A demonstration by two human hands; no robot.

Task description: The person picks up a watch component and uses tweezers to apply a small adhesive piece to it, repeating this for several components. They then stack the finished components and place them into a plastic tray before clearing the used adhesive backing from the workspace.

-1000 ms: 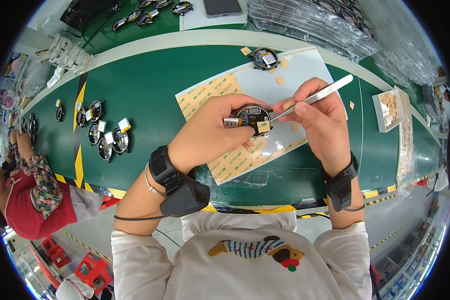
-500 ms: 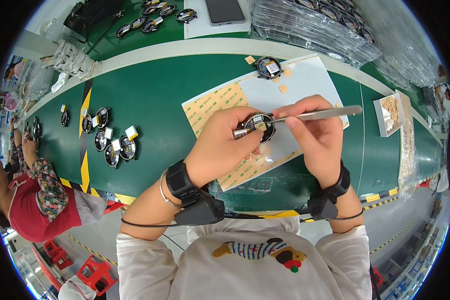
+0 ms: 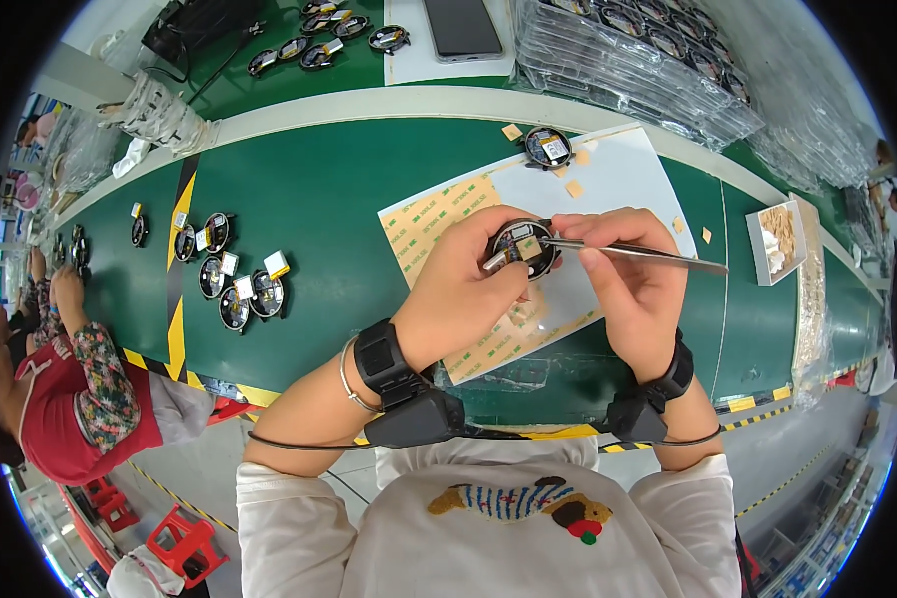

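My left hand (image 3: 468,284) is closed round a round black watch casing (image 3: 534,261) with a circuit board and small parts inside. Metal tweezers (image 3: 658,257) sit pinched in my right hand (image 3: 630,274), and their tips reach into the casing at its right side. A small tan square shows on the board near the tips; I cannot tell whether they grip it. Under both hands lies a white sheet (image 3: 623,184), partly covered by a yellowish adhesive backing sheet (image 3: 424,214). Another round casing (image 3: 548,148) rests at the sheet's top edge, with tan squares (image 3: 573,188) beside it.
Several open casings (image 3: 234,311) with white-topped parts stand at the left, near striped tape (image 3: 176,329). A white box (image 3: 775,242) of tan pieces is at the right. Behind the rail are a phone (image 3: 461,28) and clear trays (image 3: 638,75). A co-worker in red (image 3: 80,409) sits at far left.
The view has shifted slightly, so the table things appear lower and to the right. In my right hand the tweezers have tilted, their back end now lower. The casing stays in my left hand.
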